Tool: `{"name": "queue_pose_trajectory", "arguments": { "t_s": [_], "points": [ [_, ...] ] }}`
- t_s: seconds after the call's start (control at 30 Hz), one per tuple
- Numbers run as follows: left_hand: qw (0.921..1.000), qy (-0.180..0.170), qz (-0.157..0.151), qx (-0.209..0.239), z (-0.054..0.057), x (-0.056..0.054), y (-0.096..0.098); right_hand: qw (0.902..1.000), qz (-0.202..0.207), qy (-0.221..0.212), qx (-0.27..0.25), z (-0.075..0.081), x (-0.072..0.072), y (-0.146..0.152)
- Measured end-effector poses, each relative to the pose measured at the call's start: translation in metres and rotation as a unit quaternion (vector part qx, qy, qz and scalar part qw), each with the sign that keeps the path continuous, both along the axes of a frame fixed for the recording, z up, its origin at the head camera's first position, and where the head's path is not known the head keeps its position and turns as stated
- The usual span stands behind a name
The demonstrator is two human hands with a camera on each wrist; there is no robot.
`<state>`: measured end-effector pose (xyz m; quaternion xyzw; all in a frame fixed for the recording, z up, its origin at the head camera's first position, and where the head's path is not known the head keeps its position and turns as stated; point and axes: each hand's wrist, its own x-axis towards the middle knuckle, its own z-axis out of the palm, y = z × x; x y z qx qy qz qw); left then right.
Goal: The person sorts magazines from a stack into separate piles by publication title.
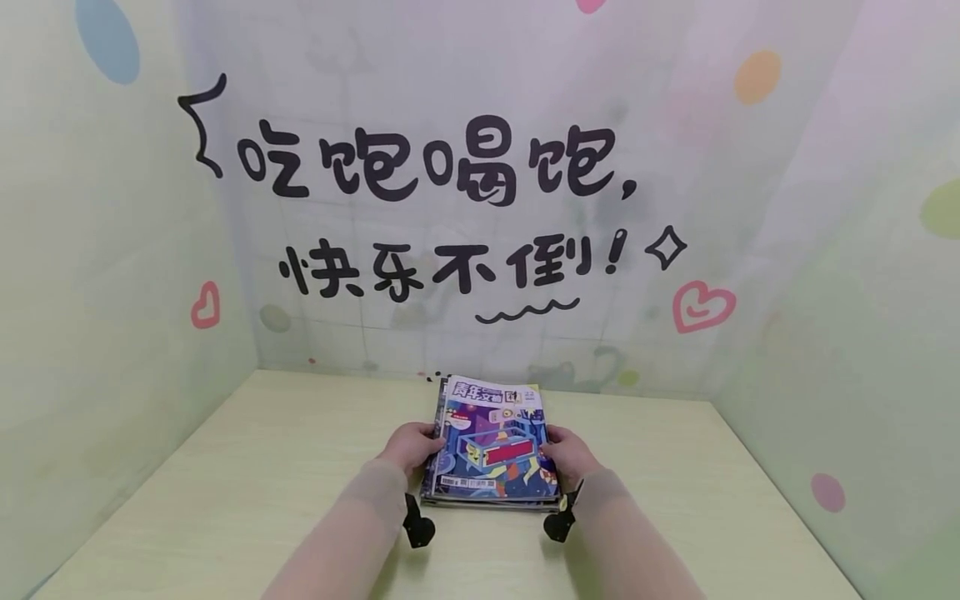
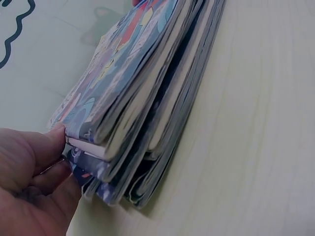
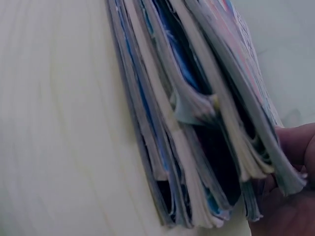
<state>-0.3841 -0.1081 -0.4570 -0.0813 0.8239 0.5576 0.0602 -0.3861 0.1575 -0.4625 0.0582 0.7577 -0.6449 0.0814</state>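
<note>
A stack of several magazines [image 1: 491, 450] lies on the table, its top cover blue and purple with a red box drawing. My left hand [image 1: 408, 446] grips the stack's left side. In the left wrist view, the left thumb presses near the top magazine's edge and the fingers [image 2: 51, 179] curl against the spines below. On the opposite side, my right hand [image 1: 570, 454] holds the right edges. The right wrist view shows uneven, fanned page edges [image 3: 197, 162], with the right thumb and fingers at the upper magazines; most of that hand is outside this view.
The pale wood table [image 1: 285, 450] extends to both sides and in front of the stack. A printed cloth backdrop [image 1: 450, 342] with black lettering rises right behind it, with side panels left and right. Black wrist mounts [image 1: 417, 523] hang beneath the forearms.
</note>
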Motion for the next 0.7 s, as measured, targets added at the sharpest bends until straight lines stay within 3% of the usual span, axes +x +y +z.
{"name": "queue_pose_trajectory", "arguments": {
  "t_s": [0.2,0.33,0.5,0.7],
  "points": [
    [1.0000,0.007,0.002,0.002,0.000,0.004,0.002,0.9998,-0.017,-0.004,0.010,-0.003,-0.001,0.003],
    [0.9993,0.009,0.016,0.032,-0.005,0.009,0.006,0.9991,-0.040,-0.009,-0.010,-0.007,0.004,0.003],
    [0.9978,0.039,0.035,0.041,-0.012,0.019,0.016,0.9967,-0.062,-0.008,-0.052,-0.010,0.014,0.001],
    [0.9964,0.077,0.029,0.021,-0.015,0.029,0.026,0.9973,-0.067,0.026,-0.014,-0.012,0.023,-0.006]
  ]
}}
